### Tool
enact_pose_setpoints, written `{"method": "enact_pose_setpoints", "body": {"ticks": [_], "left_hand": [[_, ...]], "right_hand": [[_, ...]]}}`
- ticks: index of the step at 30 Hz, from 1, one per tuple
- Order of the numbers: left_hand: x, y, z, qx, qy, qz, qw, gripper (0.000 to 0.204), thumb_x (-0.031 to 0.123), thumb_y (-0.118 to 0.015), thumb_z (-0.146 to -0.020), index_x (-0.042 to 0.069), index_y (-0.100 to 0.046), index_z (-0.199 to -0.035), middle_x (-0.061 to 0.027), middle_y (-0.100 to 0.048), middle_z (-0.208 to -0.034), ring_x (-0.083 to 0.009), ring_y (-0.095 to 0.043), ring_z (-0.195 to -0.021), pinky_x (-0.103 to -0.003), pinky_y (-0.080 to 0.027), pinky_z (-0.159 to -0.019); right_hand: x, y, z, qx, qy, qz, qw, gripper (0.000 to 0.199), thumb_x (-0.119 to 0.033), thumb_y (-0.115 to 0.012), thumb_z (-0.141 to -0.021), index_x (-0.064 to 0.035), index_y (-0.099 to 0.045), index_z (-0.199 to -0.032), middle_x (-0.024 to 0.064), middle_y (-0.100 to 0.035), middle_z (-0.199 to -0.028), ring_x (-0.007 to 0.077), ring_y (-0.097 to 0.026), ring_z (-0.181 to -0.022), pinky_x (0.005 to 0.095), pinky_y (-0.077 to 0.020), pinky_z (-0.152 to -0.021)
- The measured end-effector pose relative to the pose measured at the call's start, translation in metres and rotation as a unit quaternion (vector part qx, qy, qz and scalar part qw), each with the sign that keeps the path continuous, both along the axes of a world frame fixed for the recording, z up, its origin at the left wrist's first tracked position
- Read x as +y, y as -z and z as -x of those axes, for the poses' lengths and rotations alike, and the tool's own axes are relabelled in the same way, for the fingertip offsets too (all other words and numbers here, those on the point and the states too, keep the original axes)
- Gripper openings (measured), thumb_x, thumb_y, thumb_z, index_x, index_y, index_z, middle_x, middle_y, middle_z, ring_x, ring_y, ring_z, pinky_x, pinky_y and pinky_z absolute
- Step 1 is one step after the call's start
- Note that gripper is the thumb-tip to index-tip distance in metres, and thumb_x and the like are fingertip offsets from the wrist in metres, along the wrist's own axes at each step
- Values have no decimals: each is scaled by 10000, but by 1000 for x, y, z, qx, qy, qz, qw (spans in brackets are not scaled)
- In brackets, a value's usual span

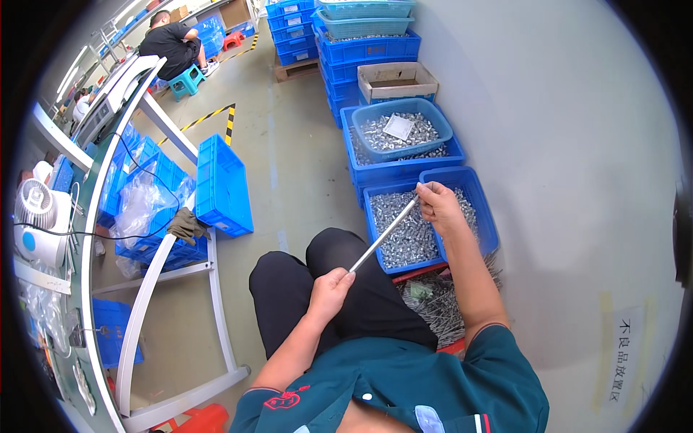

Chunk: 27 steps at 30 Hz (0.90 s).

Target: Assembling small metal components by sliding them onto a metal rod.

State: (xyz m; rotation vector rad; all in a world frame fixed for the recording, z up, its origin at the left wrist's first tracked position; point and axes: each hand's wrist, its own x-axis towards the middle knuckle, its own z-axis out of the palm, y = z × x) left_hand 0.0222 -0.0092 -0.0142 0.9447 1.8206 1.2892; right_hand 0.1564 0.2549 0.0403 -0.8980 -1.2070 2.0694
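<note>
A slim silvery metal rod (pixel 386 236) slants across the space above my lap, held at both ends. My left hand (pixel 331 291) is closed round its lower end, near my thighs. At the upper end, the fingers of my right hand (pixel 437 204) pinch the rod above a blue bin (pixel 489 216) at my right. Many small shiny metal parts (pixel 404 242) fill the bin beneath the rod. Beside my right forearm, a pile of thin metal rods (pixel 437 307) lies in a red-edged container, partly hidden by my arm and leg.
Farther ahead, a light blue basket (pixel 404 153) of metal parts sits on another bin, with stacked blue crates (pixel 372 50) behind. To the left stands a workbench (pixel 94 303) with a white fan (pixel 36 209). A blue crate (pixel 222 184) leans by its frame. A person (pixel 172 45) sits far off.
</note>
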Motion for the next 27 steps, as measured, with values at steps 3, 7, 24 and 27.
{"method": "enact_pose_setpoints", "body": {"ticks": [3,7,24,27], "left_hand": [[-1,5,5,-45,17,-24,999,247,200,-537,-897,47,-530,-703,49,-385,-556,-35,-334,-505,-216,-280,-455],[2,-21,14,-295,70,78,950,277,233,-513,-910,83,-487,-678,57,-341,-514,-31,-273,-421,-206,-213,-389],[62,-38,-14,-427,79,91,896,297,301,-390,-959,100,-447,-747,67,-271,-498,-35,-187,-366,-205,-139,-337],[88,-32,-28,-443,87,95,887,286,282,-378,-960,96,-447,-753,67,-275,-497,-36,-193,-365,-204,-144,-335]], "right_hand": [[-1,1,0,53,-18,34,998,140,-152,-628,-842,-35,-552,-831,-17,-456,-595,31,-371,-450,167,-254,-370],[-3,5,-3,104,-64,31,992,123,-147,-618,-850,-31,-576,-848,-14,-465,-600,32,-374,-456,167,-258,-375],[-81,57,-38,12,-182,174,968,314,-244,-521,-907,-74,-533,-1170,-43,-403,-588,29,-273,-419,173,-191,-362],[-100,58,-43,10,-143,182,973,217,-282,-517,-911,-87,-566,-996,-53,-403,-586,23,-270,-414,173,-187,-361]]}}
